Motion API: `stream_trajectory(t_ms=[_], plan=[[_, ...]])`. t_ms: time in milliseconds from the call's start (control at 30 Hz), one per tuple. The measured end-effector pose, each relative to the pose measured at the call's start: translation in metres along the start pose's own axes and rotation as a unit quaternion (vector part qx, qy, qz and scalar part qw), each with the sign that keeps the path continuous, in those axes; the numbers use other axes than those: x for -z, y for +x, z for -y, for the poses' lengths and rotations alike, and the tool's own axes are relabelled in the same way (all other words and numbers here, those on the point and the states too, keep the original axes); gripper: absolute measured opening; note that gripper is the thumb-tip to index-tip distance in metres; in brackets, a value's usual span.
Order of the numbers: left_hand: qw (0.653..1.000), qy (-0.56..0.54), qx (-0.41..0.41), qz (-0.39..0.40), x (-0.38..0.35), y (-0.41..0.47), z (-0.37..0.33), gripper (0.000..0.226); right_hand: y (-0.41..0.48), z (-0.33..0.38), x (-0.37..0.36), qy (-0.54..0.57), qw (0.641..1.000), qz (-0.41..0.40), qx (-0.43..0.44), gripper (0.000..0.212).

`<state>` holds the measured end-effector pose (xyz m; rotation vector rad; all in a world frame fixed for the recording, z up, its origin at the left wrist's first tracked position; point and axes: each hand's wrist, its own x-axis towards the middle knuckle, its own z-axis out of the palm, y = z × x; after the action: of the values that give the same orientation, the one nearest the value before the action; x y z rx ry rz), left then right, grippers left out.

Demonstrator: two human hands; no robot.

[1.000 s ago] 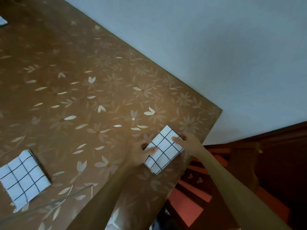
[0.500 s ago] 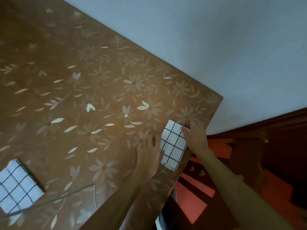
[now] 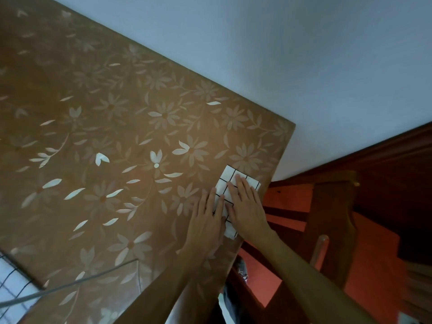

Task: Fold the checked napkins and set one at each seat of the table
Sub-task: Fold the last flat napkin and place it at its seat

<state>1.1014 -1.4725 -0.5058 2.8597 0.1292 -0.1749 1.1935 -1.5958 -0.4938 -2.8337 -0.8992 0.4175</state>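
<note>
Checked napkin (image 3: 228, 179), folded small, lies flat beneath both grips, close to the tabletop (image 3: 117, 136) edge on the right grip's side and just short of the corner ahead of the fingertips. The right grip (image 3: 247, 213) is flat and unclenched, fingers straight, palm pressing down on the napkin's middle. The left grip (image 3: 205, 220) is flat too, its fingers overlapping the napkin's near-left edge while its palm rests on the tabletop beside it. Neither grip pinches or curls round anything.

The likely trouble is the edge. The napkin's end nearest the wrists looks level with the tabletop edge, perhaps hanging slightly over it, and the floral covering looks glossy. If either grip drags sideways as it lifts away, the cloth may slide with the palm and tip off towards the chair (image 3: 332, 206) outboard of the right grip. A second risk is the fold itself: pressed, but not weighted, the layers could spring apart once both palms rise, leaving it untidy at this seat. Uneven pressure may also skew it against the edge. Another napkin (image 3: 11, 284) lies well apart, far outboard of the left grip.
</note>
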Motion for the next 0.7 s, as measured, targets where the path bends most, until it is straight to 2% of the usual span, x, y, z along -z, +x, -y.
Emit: stream_trajectory(t_ms=[167,300,467,567,700], plan=[[1.0,-0.007,-0.022,0.006,0.004,0.003,-0.013,0.058,-0.003,-0.011,0.005,-0.005,1.0,0.01,-0.015,0.058],[1.0,0.004,-0.002,0.027,0.006,0.004,-0.016,0.058,-0.006,-0.012,0.006,-0.006,1.0,0.011,-0.018,0.058],[0.999,0.005,-0.033,0.004,0.009,0.004,-0.018,0.057,-0.009,-0.01,0.002,-0.005,1.0,0.012,-0.022,0.059],[0.998,0.013,-0.055,0.031,0.003,0.004,-0.015,0.063,-0.009,-0.012,0.002,-0.017,0.999,0.023,-0.02,0.059],[0.997,0.022,-0.043,0.059,-0.002,0.002,-0.011,0.064,-0.009,-0.012,0.002,-0.033,0.999,0.027,-0.021,0.06]])
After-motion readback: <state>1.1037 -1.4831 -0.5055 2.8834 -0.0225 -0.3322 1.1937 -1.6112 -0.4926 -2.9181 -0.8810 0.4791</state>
